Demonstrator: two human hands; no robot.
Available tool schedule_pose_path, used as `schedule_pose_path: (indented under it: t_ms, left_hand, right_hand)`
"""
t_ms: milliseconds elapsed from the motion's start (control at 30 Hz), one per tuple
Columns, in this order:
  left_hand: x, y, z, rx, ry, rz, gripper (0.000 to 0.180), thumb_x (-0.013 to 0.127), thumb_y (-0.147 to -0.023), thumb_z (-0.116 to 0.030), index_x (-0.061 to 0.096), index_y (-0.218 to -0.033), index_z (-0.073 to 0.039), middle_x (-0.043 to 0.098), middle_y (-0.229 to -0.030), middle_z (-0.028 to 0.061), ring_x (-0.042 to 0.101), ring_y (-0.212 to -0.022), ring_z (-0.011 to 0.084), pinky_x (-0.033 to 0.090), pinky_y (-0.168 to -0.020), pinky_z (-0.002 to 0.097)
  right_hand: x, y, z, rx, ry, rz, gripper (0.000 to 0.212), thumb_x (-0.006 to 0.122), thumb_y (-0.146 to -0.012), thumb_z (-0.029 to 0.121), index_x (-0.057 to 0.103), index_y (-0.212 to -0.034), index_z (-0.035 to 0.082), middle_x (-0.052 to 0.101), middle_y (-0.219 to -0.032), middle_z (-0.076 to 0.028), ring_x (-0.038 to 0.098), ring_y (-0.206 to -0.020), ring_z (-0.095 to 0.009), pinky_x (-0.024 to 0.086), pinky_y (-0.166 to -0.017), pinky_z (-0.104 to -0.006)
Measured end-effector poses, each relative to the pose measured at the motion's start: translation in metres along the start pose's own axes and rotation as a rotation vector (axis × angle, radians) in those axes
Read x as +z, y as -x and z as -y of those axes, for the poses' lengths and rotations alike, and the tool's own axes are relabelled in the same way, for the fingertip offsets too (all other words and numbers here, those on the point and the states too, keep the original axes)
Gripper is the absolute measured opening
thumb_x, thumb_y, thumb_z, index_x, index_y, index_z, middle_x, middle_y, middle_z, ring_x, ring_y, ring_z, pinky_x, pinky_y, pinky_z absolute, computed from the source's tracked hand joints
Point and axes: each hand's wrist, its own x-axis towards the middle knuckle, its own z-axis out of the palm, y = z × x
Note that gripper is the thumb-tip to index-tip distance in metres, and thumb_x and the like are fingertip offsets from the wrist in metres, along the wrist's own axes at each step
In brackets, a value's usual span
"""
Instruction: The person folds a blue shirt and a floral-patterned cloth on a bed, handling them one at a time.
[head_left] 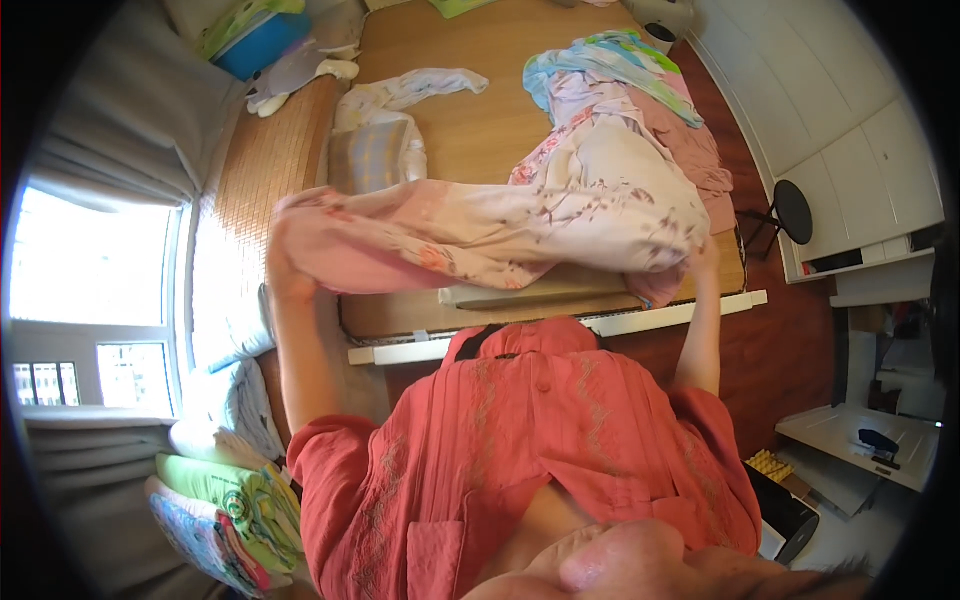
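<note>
A pink and cream floral bed sheet (470, 225) is stretched sideways between my two arms, over the near part of the bed. At its left end, my left hand (291, 272) is closed on a pink corner; some of the fingers are covered by the cloth. Over on the right, my right hand (703, 258) grips the cream end. From there the sheet runs back in a bunched heap along the bed's right side. Its far end lies by a blue and green patterned cloth (620, 65) and a plain pink cloth (690, 150).
A plaid pillow (370, 157) and a pale crumpled cloth (415, 87) lie on the tan mat (460, 130) at the left. Folded bedding (225, 500) is stacked beside the window. A black stool (792, 212) stands by the white cabinets (840, 180). A white rail (660, 312) edges the bed.
</note>
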Motion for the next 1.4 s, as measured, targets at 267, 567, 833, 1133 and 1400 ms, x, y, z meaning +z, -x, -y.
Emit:
schedule_pose_path:
  t_ms: [267, 567, 833, 1133, 1400]
  left_hand:
    - [0.063, 0.056, 0.026, -0.217, 0.268, 0.297, 0.043, 0.067, -0.078, -0.012, 0.054, -0.115, 0.003, 0.061, -0.113, 0.0172, 0.061, -0.103, 0.0244, 0.050, -0.091, 0.0352]
    - [0.147, 0.093, 0.060, -0.327, 0.110, 1.109, 0.024, 0.055, -0.089, -0.004, 0.039, -0.072, -0.007, 0.038, -0.076, -0.0023, 0.035, -0.073, 0.0071, 0.034, -0.066, 0.0249]
    - [0.153, 0.098, 0.065, -0.408, 0.148, 1.076, 0.035, 0.055, -0.091, -0.005, 0.030, -0.067, -0.009, 0.037, -0.075, -0.0021, 0.035, -0.065, 0.0064, 0.032, -0.057, 0.0225]
    - [0.118, 0.090, 0.060, -0.079, -0.302, 0.870, 0.053, 0.076, -0.077, -0.017, 0.048, -0.120, -0.006, 0.055, -0.107, 0.0038, 0.053, -0.099, 0.0134, 0.043, -0.087, 0.0270]
    - [0.136, 0.047, 0.091, 0.316, -0.671, 0.673, 0.018, 0.067, -0.079, -0.017, 0.066, -0.093, -0.006, 0.065, -0.083, 0.0174, 0.063, -0.081, 0.0353, 0.049, -0.069, 0.0405]
  right_hand:
    - [0.072, 0.088, 0.181, -0.112, -0.417, 0.829, 0.034, 0.058, -0.092, 0.022, 0.056, -0.120, 0.003, 0.062, -0.103, -0.011, 0.065, -0.076, -0.016, 0.051, -0.059, -0.0262]
    - [0.126, 0.141, 0.349, -0.686, -0.110, 0.988, 0.063, 0.059, -0.085, 0.052, 0.058, -0.116, -0.003, 0.065, -0.096, -0.022, 0.065, -0.088, -0.025, 0.052, -0.074, -0.0338]
    - [0.105, 0.205, 0.381, -1.140, 0.094, 1.466, 0.052, 0.063, -0.082, 0.047, 0.064, -0.104, 0.000, 0.066, -0.092, -0.021, 0.064, -0.087, -0.031, 0.050, -0.078, -0.0391]
    - [0.038, 0.058, 0.354, -0.658, -0.437, 0.543, 0.016, 0.057, -0.087, 0.018, 0.064, -0.096, 0.006, 0.063, -0.091, -0.005, 0.060, -0.082, -0.015, 0.049, -0.071, -0.0293]
    - [-0.181, 0.067, 0.331, -0.451, -1.039, -0.686, 0.043, 0.057, -0.089, 0.021, 0.048, -0.127, 0.001, 0.054, -0.122, -0.019, 0.060, -0.104, -0.031, 0.053, -0.086, -0.0439]
